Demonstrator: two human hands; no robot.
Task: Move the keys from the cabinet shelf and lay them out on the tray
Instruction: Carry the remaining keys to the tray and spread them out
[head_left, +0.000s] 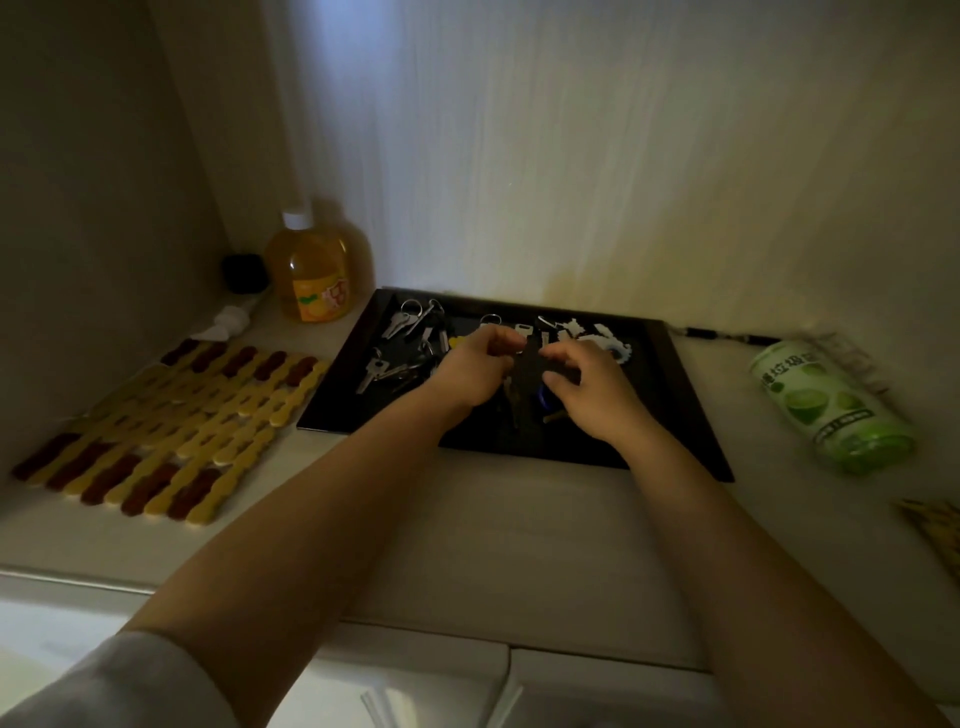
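Observation:
A dark rectangular tray lies on the shelf against the back wall. Several silver keys on rings lie spread over its left and far parts, and a white-toothed key piece lies at its far right. Both hands are over the tray's middle. My left hand and my right hand both pinch a dark key bunch between them, with a blue tag showing under it. The dim light hides the bunch's details.
A yellow and brown slatted mat lies left of the tray. An orange juice bottle and a small black object stand at the back left. A green lime-printed canister lies on its side at the right.

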